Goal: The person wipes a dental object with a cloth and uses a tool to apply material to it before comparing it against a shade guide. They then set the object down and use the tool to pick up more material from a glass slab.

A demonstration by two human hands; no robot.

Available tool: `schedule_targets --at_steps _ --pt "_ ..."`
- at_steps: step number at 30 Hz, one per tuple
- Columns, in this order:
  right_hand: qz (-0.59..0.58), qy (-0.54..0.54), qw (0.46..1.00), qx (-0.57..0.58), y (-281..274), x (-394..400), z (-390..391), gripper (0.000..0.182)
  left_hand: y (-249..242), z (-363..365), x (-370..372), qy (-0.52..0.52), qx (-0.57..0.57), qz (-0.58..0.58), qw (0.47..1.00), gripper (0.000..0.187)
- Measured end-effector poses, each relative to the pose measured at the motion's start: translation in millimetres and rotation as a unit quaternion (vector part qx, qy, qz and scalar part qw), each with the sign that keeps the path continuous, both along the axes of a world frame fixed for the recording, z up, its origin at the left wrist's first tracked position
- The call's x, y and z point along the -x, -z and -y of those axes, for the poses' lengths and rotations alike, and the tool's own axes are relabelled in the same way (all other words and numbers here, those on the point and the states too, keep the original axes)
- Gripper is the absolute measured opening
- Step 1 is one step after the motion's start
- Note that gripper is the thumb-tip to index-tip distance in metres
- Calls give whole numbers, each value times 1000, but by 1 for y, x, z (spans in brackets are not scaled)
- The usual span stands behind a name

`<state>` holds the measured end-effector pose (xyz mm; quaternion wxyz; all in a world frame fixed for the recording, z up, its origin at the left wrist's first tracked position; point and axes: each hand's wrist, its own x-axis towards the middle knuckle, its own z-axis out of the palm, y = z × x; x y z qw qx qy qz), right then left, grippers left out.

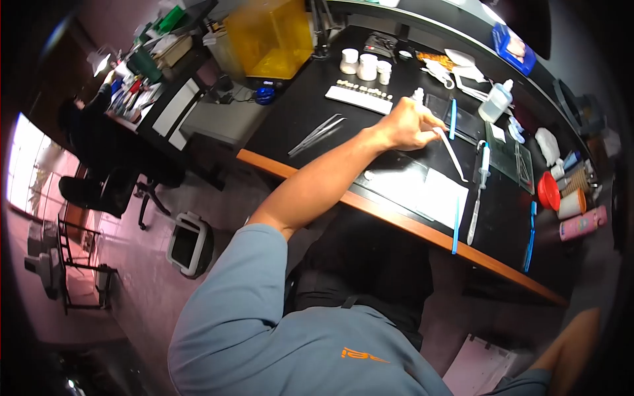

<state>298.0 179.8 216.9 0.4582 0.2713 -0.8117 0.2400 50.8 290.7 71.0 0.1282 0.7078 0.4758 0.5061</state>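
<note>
My left hand [408, 125] reaches over the black desk, its fingers closed around the upper end of a thin white curved tool [453, 156]. The tool's lower tip hangs down to the right, close to a white sheet [413, 191] under bright light. Just beyond the fingers is a blue stick [453, 119]. Metal tweezers [316, 135] lie left of my wrist. Behind the hand sits a white tray with a row of small tooth-like pieces [360, 98]. My right forearm [568, 350] shows at the lower right; its hand is out of sight.
White jars [368, 67] stand at the back, with a clear squeeze bottle [495, 101] to their right. A glass slab [507, 158], a red cup [548, 189] and a pink bottle [582, 223] line the right side. A bin [189, 245] and a seated person [99, 135] are at left.
</note>
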Motion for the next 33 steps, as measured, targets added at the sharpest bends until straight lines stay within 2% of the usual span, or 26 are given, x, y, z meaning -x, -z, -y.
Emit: schedule_targets --at_steps 1,2,6,7,8,11,14,19,26,29,30,32,33 --pt "5 5 1000 4 2 -3 -1 9 1 -1 1 -11 -11 -26 1000 22" --pt "8 13 1000 8 3 -5 -2 9 6 -5 0 22 13 42 999 20" --pt "15 42 999 20 8 -15 -6 8 -1 -1 2 -18 10 -38 999 21" --pt "13 47 999 16 8 -19 -7 8 0 -3 1 -9 -6 -23 1000 21" --pt "12 49 999 14 9 -22 -7 9 3 -2 -1 -2 31 16 999 20" --pt "5 50 999 3 10 -35 -9 9 1 -1 -3 -9 -3 -27 1000 20" --pt "-16 39 999 -24 9 -54 -6 10 -6 4 -5 -1 43 0 999 19" --pt "-49 52 996 -58 -4 -82 -6 11 -8 2 -5 2 13 -33 999 21" --pt "-166 146 972 -84 -38 -112 -27 14 -14 4 -19 6 -33 -65 997 23" --pt "-198 253 947 0 -34 -101 -71 15 -23 -3 -29 -1 -12 -23 1000 22" --pt "-176 299 937 44 -25 -89 -90 15 -21 -9 -27 0 -16 -45 999 23" --pt "-72 380 911 141 6 -55 -130 16 -22 -18 -26 -6 -42 -93 995 23" --pt "-11 413 891 188 26 -37 -147 17 -21 -19 -28 -11 -43 -81 996 23"
